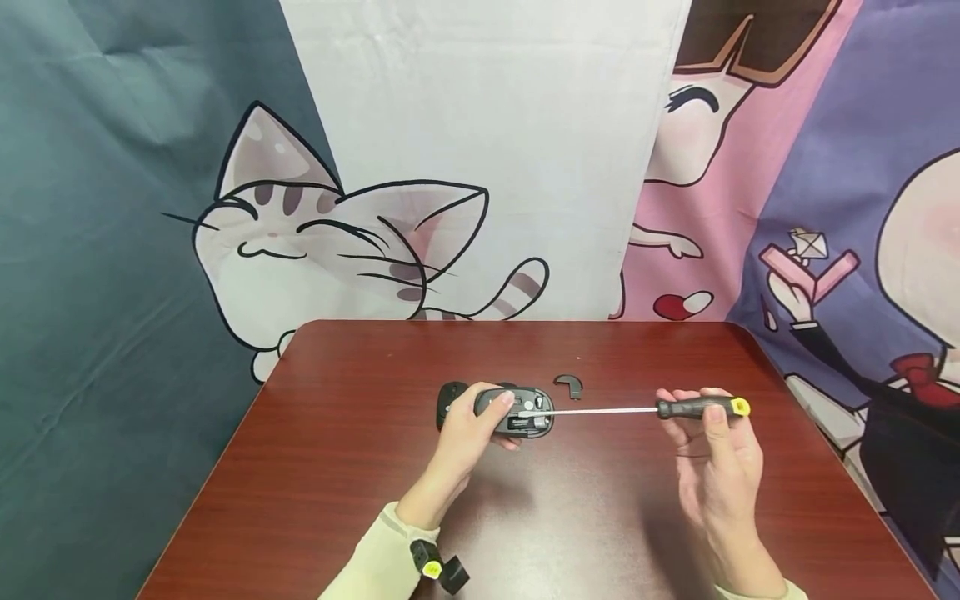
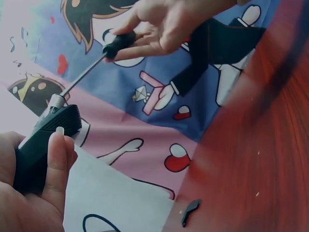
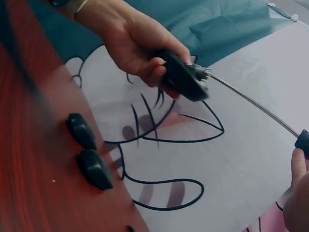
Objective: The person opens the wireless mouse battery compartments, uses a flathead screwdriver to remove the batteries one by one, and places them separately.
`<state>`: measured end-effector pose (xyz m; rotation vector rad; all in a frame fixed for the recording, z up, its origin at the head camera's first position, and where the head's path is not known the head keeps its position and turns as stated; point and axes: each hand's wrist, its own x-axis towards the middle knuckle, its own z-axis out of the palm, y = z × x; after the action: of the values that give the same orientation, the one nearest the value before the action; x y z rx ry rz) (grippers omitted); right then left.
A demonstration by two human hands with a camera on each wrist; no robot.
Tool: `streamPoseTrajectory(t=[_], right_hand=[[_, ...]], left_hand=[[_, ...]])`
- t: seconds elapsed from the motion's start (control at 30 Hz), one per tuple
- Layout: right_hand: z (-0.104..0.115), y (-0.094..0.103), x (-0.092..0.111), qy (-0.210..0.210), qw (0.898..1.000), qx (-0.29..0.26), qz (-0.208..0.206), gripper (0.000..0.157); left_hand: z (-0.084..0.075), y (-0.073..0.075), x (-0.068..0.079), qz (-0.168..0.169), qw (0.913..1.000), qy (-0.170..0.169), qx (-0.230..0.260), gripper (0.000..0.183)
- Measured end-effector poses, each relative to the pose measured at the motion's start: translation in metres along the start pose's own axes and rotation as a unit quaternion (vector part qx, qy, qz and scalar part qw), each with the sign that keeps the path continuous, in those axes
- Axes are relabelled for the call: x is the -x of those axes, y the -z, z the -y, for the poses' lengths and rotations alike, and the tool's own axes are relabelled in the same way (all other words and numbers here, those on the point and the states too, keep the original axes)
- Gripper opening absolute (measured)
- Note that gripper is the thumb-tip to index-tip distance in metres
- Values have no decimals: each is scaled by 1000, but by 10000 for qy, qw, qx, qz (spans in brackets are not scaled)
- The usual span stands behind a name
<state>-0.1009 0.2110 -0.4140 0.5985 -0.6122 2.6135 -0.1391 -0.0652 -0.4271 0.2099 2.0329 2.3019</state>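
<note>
My left hand (image 1: 461,429) grips a black computer mouse (image 1: 542,397) above the table, underside up, thumb lying across it. The mouse's battery compartment is uncovered, and a silvery battery (image 2: 57,102) shows at its end. My right hand (image 1: 723,475) holds a screwdriver (image 1: 686,408) by its black handle with a yellow end. The screwdriver's long shaft runs level to the left, its tip at the battery compartment. Whether the tip touches the battery, I cannot tell. Behind the mouse lies a small curved black cover (image 1: 572,385) on the table.
Two dark, rounded, mouse-like objects lie on the table beyond my left hand: one (image 3: 81,130) and another (image 3: 94,169) beside it. The reddish-brown wooden table (image 1: 337,450) ends at a cartoon-printed cloth backdrop (image 1: 487,125).
</note>
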Motion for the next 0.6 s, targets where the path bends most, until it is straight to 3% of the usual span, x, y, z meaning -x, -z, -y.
streamPoseTrajectory(t=[0.2, 0.4, 0.6], right_hand=[[7, 0, -5, -6, 9990, -240, -367, 23], [10, -1, -12, 232, 9984, 69, -514, 22], [10, 0, -16, 501, 9932, 864, -601, 25]], left_hand=[[1, 5, 2, -95, 9994, 342, -31, 37], [7, 5, 1, -47, 9990, 421, 141, 41], [12, 9, 0, -78, 9982, 567, 187, 42]])
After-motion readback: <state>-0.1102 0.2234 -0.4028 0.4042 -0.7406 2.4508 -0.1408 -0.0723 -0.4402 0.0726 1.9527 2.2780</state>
